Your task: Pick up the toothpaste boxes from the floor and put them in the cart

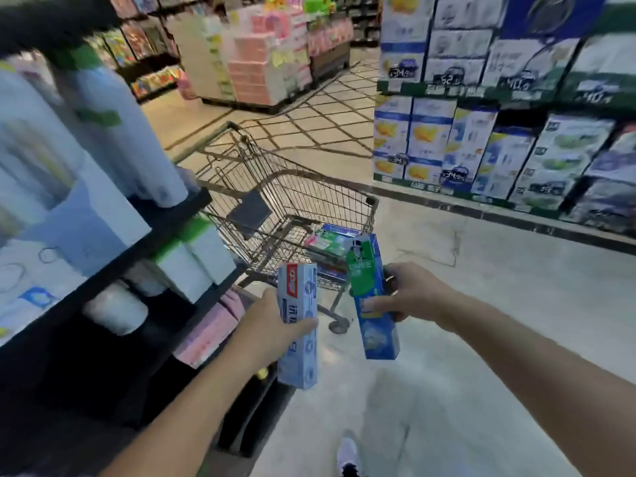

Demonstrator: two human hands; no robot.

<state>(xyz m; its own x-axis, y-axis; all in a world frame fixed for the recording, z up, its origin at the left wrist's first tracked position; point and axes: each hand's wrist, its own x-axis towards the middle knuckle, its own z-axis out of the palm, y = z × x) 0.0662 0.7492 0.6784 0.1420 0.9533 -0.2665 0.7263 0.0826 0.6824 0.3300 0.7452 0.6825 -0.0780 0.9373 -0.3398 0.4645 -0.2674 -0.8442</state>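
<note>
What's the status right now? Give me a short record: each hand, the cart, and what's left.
left hand: grips a white-and-blue toothpaste box
right hand: grips a green-and-blue toothpaste box
cart: ahead of both hands, beside the shelf; boxes in cart lie at the bottom
floor: no boxes visible on it
left to do: both held boxes not yet in the cart

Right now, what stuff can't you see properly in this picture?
- Head view: the boxes already in the cart are half hidden by its wires and the green and blue box, so I cannot count them.
- The right hand covers part of that box; the left hand covers part of the white box.
- The left shelf goods are blurred, labels unreadable.
- The shoe is cut off by the bottom edge.
</note>
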